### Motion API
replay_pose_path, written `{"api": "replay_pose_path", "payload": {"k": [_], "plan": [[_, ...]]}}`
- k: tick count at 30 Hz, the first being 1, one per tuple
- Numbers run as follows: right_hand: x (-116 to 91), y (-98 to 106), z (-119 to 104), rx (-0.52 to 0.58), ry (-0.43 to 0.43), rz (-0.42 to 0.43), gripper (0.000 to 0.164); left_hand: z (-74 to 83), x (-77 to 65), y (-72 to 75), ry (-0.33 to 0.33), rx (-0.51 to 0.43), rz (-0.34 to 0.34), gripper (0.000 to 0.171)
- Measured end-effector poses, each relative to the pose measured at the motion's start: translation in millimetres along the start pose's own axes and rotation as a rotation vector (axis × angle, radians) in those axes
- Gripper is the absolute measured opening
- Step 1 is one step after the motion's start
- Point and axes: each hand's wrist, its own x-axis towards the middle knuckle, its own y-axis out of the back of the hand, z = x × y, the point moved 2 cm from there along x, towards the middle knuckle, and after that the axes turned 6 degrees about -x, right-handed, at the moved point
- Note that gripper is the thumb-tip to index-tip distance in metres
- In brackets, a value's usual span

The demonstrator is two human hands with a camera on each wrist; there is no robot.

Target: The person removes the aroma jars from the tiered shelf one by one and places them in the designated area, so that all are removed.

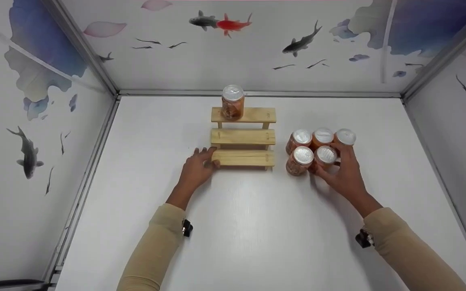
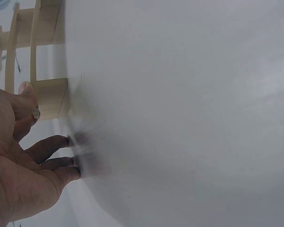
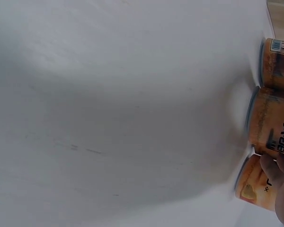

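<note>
A light wooden three-step stand (image 1: 243,157) stands on the white table. My left hand (image 1: 196,169) holds the left end of its lowest step between thumb and index finger. In the left wrist view, the other fingers (image 2: 52,146) of that hand reach down to the table. To the right of the stand, several orange cans with silver lids are grouped. My right hand (image 1: 346,173) grips the front right can (image 1: 325,155), thumb at its front left and fingers round its right side. A neighbouring can (image 1: 299,161) is just left of it. Labels show in the right wrist view.
One more orange can (image 1: 233,103) stands upright on the left of the top step. Behind the gripped can are three others, including a rear right can (image 1: 345,137) near my fingers. Printed panels with metal rails (image 1: 257,93) border the table.
</note>
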Motion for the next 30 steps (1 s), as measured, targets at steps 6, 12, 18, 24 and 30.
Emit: {"api": "replay_pose_path", "payload": {"k": [6,12,18,24,30], "plan": [[5,7,-7,-0.035,0.029,0.020,0.074,-0.5,-0.9,0.7,0.004,-0.026,-0.003,0.055],[12,14,-16,-0.063,0.052,0.046,0.073,-1.0,-0.4,1.3,-0.007,-0.023,-0.001,0.055],[27,22,-31,-0.137,0.107,0.078,0.067,-0.6,-0.3,2.1,-0.022,-0.017,0.002,0.055],[45,22,-51,-0.147,0.118,0.074,0.069,1.2,0.0,2.1,-0.027,-0.006,-0.003,0.054],[60,11,-75,-0.162,0.158,0.042,0.076,1.8,-0.4,0.6,-0.011,-0.002,-0.004,0.055]]}}
